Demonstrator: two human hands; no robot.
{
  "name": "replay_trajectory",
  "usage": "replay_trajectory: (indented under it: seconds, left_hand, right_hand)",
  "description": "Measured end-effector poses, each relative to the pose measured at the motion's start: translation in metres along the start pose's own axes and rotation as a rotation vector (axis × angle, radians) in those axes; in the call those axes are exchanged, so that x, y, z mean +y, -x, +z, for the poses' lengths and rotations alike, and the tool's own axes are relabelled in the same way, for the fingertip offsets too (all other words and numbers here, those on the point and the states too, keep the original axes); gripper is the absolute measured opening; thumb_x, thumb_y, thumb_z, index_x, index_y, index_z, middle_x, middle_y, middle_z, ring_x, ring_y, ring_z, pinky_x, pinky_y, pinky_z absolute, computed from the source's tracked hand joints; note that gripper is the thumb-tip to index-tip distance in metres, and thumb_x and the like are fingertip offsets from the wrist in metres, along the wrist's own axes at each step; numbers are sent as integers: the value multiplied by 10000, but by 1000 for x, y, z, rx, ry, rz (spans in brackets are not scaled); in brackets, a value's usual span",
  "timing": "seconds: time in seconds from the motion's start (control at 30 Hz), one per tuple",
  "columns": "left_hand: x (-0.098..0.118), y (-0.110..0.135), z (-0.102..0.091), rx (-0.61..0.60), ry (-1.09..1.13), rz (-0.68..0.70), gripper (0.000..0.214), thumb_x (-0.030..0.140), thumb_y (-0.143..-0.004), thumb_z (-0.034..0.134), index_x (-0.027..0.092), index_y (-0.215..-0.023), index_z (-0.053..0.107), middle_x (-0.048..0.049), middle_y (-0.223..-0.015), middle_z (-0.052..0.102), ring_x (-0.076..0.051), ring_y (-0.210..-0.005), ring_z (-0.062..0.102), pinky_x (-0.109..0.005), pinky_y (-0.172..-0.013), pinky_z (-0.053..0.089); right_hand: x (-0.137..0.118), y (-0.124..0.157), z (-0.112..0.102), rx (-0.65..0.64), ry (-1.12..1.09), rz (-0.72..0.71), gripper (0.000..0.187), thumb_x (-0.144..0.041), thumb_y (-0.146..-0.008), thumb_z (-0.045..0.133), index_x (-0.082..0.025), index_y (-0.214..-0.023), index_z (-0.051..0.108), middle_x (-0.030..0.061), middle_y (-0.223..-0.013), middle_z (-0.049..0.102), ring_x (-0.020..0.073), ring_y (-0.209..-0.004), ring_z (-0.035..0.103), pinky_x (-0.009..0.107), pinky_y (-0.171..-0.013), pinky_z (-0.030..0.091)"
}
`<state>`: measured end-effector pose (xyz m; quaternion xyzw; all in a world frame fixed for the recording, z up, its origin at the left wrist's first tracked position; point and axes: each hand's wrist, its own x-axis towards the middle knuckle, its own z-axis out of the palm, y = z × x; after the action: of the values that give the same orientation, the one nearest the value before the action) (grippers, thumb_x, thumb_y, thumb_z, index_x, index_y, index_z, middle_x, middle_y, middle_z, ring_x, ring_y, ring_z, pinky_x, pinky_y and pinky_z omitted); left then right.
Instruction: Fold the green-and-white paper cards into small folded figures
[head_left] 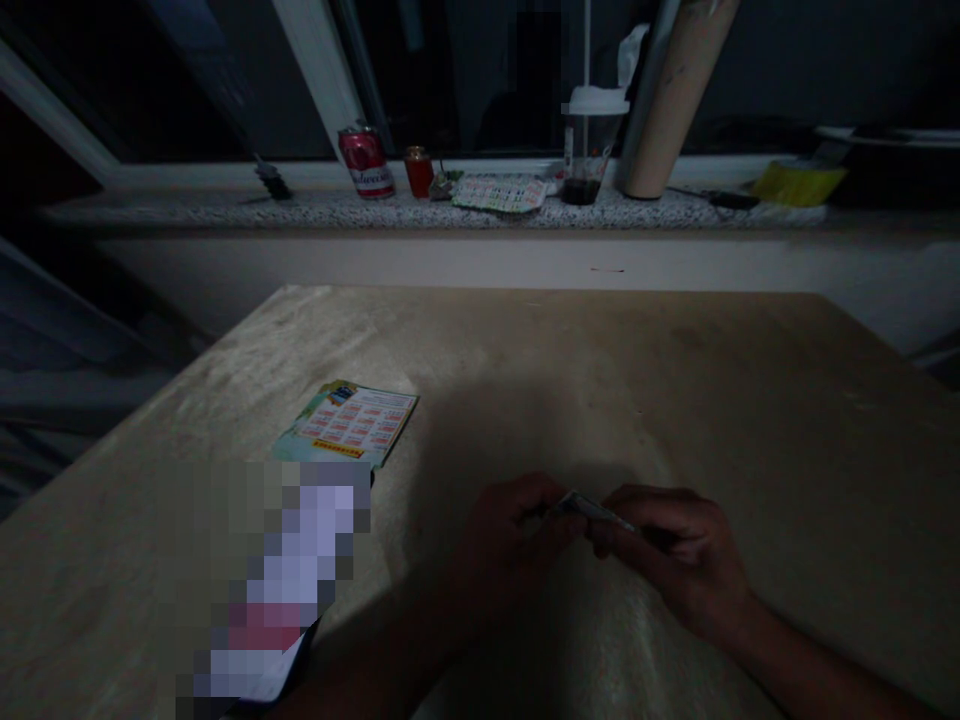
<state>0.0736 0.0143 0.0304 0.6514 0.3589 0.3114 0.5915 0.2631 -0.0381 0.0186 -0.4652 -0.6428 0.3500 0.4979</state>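
Observation:
Over the front middle of the table, my left hand [506, 530] and my right hand [679, 550] are closed on one small folded piece of paper [592, 508]. It bends to a peak between them, and its thin edge faces me. Thumbs and fingertips pinch it from both sides; its print is too dark to make out. Left of my hands, a printed card [364, 418] with rows of red numbers lies flat. A lit phone [300, 570], its screen blurred out, lies just in front of that card, beside my left forearm.
Along the windowsill [300, 212] stand a red drink can [366, 165], a small orange-red jar [418, 172], a lidded cup with a straw [589, 150] and a cardboard tube [675, 100]. Another printed sheet [499, 192] lies there, and a yellow packet [799, 184] sits right. The table [712, 380] stands below.

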Motion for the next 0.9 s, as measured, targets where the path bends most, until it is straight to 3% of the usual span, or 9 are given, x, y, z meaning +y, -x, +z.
replay_trajectory:
  seconds: [0.13, 0.3, 0.43, 0.9]
  left_hand:
    - [-3, 2, -2, -23, -8, 4, 159, 265, -907, 617, 173, -803, 695, 4, -732, 646, -132, -682, 552, -250, -652, 410]
    - [-8, -1, -2, -38, 67, -65, 166, 303, -874, 676, 161, -789, 691, 22, -682, 589, -112, -628, 489, -233, -592, 361]
    - [-8, -4, -3, -81, 187, -79, 175, 307, -848, 706, 151, -769, 697, 12, -678, 614, -116, -633, 525, -238, -608, 383]
    - [-11, -5, -8, -90, 219, -51, 153, 290, -859, 730, 152, -792, 738, -11, -724, 689, -132, -677, 595, -243, -648, 434]
  right_hand:
    - [1, 0, 2, 21, -1, -4, 162, -190, -893, 708, -185, -736, 749, 20, -632, 707, 130, -538, 645, 227, -493, 487]
    - [-2, 1, 0, -6, -20, -27, 217, -188, -922, 672, -185, -713, 732, 28, -629, 693, 131, -541, 632, 236, -494, 471]
    - [-2, 2, -1, -40, 5, -61, 239, -174, -928, 661, -183, -695, 716, 25, -608, 671, 129, -531, 615, 242, -490, 450]
    - [-3, -1, -1, -61, 65, -111, 266, -184, -953, 622, -181, -700, 704, 24, -606, 651, 134, -530, 609, 252, -480, 440]
